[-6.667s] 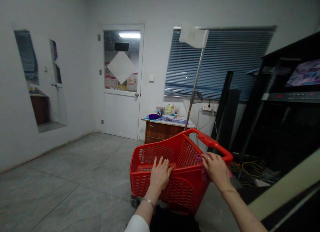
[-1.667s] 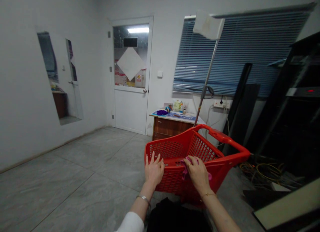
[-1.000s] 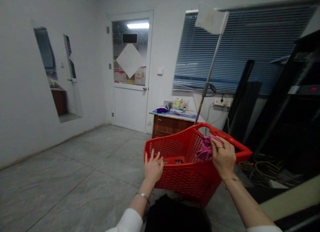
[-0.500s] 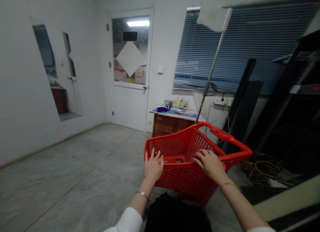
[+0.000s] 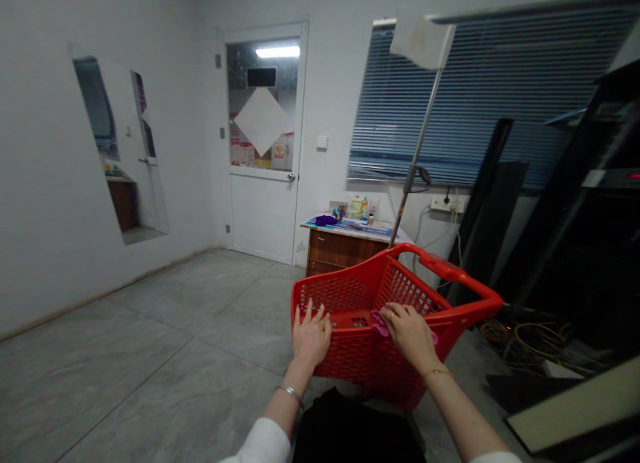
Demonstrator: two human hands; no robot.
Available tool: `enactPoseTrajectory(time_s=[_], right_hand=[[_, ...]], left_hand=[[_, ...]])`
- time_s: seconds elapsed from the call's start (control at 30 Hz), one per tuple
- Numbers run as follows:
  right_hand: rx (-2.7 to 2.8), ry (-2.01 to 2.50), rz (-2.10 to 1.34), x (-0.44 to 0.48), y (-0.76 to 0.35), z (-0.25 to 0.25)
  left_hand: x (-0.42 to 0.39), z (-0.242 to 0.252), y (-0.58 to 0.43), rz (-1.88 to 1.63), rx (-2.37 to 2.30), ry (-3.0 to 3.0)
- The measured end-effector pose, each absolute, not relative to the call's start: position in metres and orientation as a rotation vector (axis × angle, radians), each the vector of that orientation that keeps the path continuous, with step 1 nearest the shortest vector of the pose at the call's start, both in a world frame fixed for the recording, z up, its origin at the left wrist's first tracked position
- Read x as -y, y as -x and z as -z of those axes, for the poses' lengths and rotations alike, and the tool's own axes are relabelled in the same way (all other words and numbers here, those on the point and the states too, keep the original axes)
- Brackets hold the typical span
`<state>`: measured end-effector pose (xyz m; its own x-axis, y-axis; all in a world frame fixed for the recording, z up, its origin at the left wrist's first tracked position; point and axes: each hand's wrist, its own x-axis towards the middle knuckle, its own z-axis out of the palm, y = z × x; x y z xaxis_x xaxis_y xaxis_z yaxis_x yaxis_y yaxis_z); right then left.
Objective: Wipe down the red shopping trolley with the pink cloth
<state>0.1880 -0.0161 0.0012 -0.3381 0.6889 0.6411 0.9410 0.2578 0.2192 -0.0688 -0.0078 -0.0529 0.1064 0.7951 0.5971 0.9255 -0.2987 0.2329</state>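
Note:
In front of me stands a red plastic shopping cart (image 5: 345,286) with perforated basket walls and a push handle at the right. My left hand (image 5: 311,335) rests on the near rim toward its left end, fingers spread and holding nothing. Bunched under the fingers of my right hand (image 5: 409,330) is a pink cloth (image 5: 379,323), pressed on the same rim farther right. A bit of the cloth also shows beyond the far side of that hand; the rest is hidden beneath it.
Behind the cart, a wooden cabinet (image 5: 333,247) carries a purple cloth (image 5: 326,220) and small bottles. A pole (image 5: 423,133) with a white flag-like sheet rises there. Dark panels, cables (image 5: 537,340) and a pale board (image 5: 575,406) lie right. A white door (image 5: 263,213) stands behind.
My right hand has slid left along the rim with the pink cloth, and more of the cloth shows. My left hand stays at nearly the same place on the rim.

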Motion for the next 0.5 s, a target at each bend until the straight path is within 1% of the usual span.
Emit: enactPoseTrajectory(time_s=[0.13, 0.33, 0.5], right_hand=[[2.038, 1.498, 0.789, 0.019, -0.199, -0.002], [1.754, 1.621, 0.786, 0.024, -0.162, 0.007], [1.82, 1.603, 0.768, 0.022, -0.158, 0.006]], left_hand=[[0.008, 0.056, 0.065, 0.955, 1.695, 2.188], [0.009, 0.055, 0.063, 0.984, 1.717, 2.174], [0.01, 0.054, 0.062, 1.013, 1.742, 2.16]])
